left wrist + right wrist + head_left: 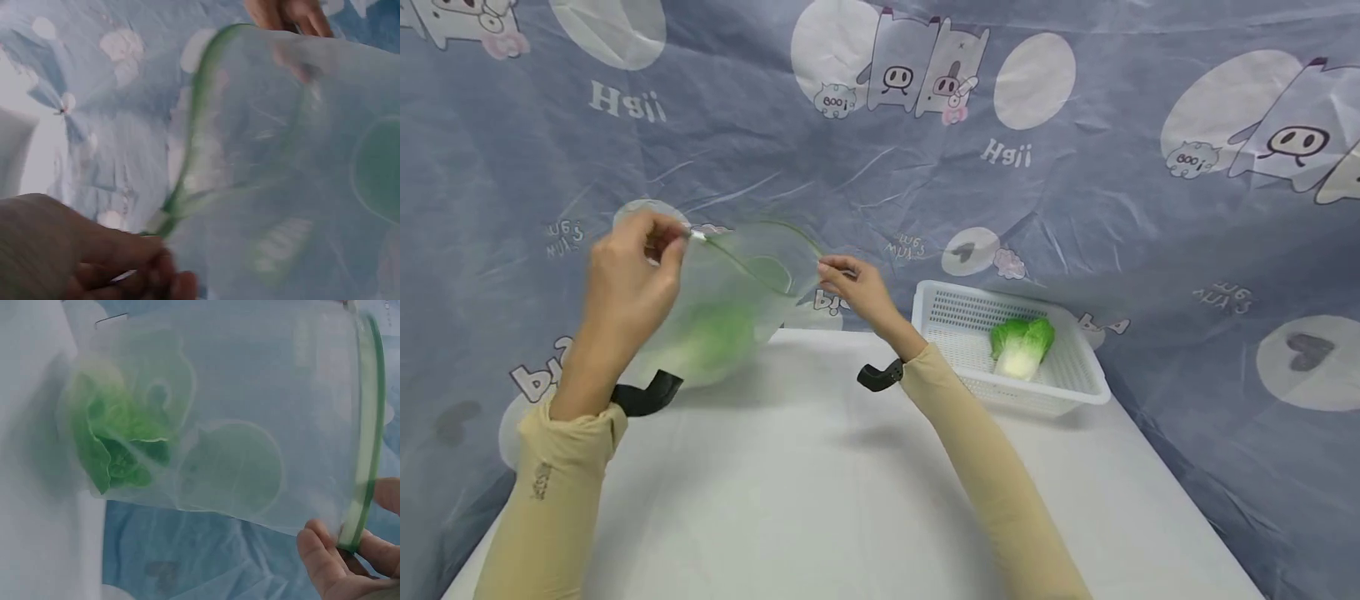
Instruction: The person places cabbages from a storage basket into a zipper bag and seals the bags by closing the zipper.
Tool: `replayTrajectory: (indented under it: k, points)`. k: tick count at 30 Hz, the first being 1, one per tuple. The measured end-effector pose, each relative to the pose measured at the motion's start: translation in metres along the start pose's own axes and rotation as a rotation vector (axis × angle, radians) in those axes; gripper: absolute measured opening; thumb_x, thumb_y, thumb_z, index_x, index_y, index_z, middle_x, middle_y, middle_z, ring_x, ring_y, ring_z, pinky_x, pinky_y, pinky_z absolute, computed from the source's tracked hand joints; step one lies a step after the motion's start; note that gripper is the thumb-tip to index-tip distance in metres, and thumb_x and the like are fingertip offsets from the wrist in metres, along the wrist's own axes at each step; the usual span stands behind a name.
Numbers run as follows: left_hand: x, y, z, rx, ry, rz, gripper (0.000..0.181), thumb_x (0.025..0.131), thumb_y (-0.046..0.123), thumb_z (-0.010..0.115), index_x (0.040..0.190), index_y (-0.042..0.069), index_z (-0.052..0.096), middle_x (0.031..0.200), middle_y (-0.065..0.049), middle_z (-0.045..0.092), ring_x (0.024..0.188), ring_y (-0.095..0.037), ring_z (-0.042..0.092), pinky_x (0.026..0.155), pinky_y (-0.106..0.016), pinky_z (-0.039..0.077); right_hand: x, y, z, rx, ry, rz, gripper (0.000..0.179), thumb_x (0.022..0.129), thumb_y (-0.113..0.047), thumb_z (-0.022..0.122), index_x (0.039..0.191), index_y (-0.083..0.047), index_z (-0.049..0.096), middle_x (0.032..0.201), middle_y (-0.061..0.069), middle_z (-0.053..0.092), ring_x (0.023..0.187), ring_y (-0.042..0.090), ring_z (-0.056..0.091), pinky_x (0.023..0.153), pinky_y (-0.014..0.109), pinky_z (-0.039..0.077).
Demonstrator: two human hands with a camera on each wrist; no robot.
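A translucent zip bag with a green zip strip hangs between the two hands over the table's far left. My left hand pinches one end of its mouth, beside a white slider. The other end is pinched between the thumb and fingers of my right hand. In the head view the two green edges bow apart between the hands. A Chinese cabbage lies in the bottom of the bag, blurred through the plastic. Printed shapes, one a green circle, show on the bag.
On the right of the white table stands a white perforated basket. Another Chinese cabbage lies in it. A grey-blue patterned cloth hangs behind and at the sides. Black wrist mounts sit at both cuffs.
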State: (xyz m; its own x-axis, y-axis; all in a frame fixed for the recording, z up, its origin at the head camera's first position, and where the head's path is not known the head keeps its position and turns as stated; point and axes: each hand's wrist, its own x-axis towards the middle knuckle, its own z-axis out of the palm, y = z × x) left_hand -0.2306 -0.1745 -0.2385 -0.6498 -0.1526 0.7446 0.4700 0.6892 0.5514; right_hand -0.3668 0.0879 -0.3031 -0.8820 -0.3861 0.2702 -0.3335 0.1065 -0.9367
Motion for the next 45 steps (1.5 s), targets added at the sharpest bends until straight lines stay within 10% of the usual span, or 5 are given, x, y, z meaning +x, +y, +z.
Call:
replayTrajectory:
  k: [6,13,23,31,45]
  points:
    - [-0.050,0.036,0.013,-0.029,-0.607,-0.007,0.015,0.095,0.005,0.049,0.107,0.007,0.059,0.087,-0.005,0.063,0.075,-0.016,0.056,0.064,-0.025,0.047,-0.013,0.037,-0.020,-0.093,-0.007,0.028,0.039,0.094,-0.020,0.063,0.132,-0.010,0.057,0.134,0.011,0.056,0.106,0.020,0.063,0.097,0.032,0.050]
    - [-0.073,0.058,0.056,-0.112,-0.937,0.092,0.010,0.092,0.006,0.053,0.094,0.012,0.061,0.075,0.005,0.060,0.065,-0.007,0.053,0.062,-0.024,0.047,-0.031,0.068,-0.041,-0.158,-0.031,0.058,0.041,0.096,-0.023,0.061,0.135,-0.011,0.054,0.137,0.010,0.053,0.111,0.022,0.061,0.094,0.033,0.052]
    - [-0.020,0.050,0.115,0.019,-0.856,-0.106,0.028,0.090,0.030,0.067,0.086,0.006,0.053,0.070,-0.004,0.050,0.053,-0.015,0.043,0.051,-0.027,0.037,-0.046,0.088,-0.037,-0.188,-0.032,-0.001,0.031,0.097,-0.007,0.056,0.128,-0.008,0.056,0.131,0.008,0.056,0.115,0.024,0.059,0.092,0.034,0.053]
    - [-0.035,0.006,0.155,-0.150,-0.825,-0.264,0.021,0.089,0.007,0.062,0.103,-0.002,0.050,0.076,-0.012,0.059,0.052,-0.018,0.061,0.054,-0.031,0.053,-0.058,0.091,-0.050,-0.265,-0.019,0.039,0.025,0.094,-0.006,0.060,0.118,-0.001,0.059,0.120,0.015,0.061,0.103,0.026,0.066,0.083,0.030,0.057]
    - [-0.088,0.012,0.168,-0.321,-0.871,-0.289,0.014,0.092,0.013,0.064,0.084,0.001,0.063,0.075,-0.016,0.065,0.051,-0.018,0.060,0.059,-0.037,0.056,-0.097,0.049,-0.224,-0.581,0.335,0.598,0.054,0.088,-0.050,0.065,0.063,-0.018,0.029,0.056,-0.007,0.030,0.053,0.012,0.037,0.083,0.044,0.056]
